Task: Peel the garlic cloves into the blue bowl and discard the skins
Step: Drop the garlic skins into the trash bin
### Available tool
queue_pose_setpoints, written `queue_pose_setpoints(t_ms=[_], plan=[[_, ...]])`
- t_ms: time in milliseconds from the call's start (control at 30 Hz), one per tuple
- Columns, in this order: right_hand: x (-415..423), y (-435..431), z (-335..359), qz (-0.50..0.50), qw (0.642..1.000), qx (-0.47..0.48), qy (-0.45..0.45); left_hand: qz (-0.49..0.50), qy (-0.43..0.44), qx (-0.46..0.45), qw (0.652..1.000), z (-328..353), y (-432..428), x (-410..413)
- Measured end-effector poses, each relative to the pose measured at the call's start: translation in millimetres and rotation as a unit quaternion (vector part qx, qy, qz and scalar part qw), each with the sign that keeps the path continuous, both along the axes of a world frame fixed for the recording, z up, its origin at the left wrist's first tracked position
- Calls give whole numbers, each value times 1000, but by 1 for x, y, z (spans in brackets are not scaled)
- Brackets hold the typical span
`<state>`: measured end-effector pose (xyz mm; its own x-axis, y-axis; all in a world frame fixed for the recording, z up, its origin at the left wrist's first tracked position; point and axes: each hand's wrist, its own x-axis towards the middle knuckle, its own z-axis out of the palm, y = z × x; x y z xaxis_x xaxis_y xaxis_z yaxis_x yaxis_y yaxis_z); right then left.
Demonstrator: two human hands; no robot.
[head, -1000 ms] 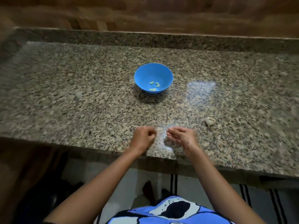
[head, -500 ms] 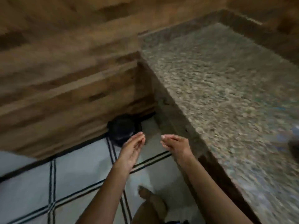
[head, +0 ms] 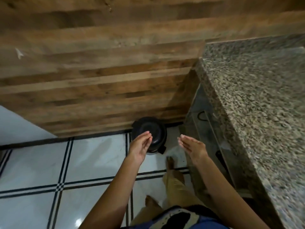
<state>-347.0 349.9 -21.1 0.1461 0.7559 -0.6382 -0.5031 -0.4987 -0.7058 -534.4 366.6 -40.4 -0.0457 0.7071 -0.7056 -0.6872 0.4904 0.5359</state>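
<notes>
Skins: none visible in either hand or in the air, too small to tell if flakes cling to the palms. Nearest, a bare foot (head: pixel 170 162) on the tiled floor (head: pixel 41 162), just short of the bin. Left hand (head: pixel 141 146) and right hand (head: pixel 193 147) held out, fingers straight, palms facing each other and apart, gripping nothing. Left fingertips sit over the black bin (head: pixel 148 125); right hand is beside it. The bin's lid looks down, against the wood wall (head: pixel 99 71). Counter (head: pixel 255 104) at right; bowl and cloves out of frame. Judgement: discard step. Skins are papery, near weightless, prone to drift and stick to damp skin, so brush palms together low over the bin. Peeled cloves are firm but slick, best pinched at the ends.
</notes>
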Motion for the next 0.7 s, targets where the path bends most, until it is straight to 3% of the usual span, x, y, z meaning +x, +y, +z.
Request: queue_pose_setpoints(t_ms=[233,467,700], plan=[[-14,55,-16,5,997,-39,70,19,9,28,999,-6,37,-22],[-22,103,-32,42,996,-76,-1,41,24,-10,999,-20,75,-33],[-26,119,-79,46,987,-154,-11,29,-22,-65,997,-73,96,-1]])
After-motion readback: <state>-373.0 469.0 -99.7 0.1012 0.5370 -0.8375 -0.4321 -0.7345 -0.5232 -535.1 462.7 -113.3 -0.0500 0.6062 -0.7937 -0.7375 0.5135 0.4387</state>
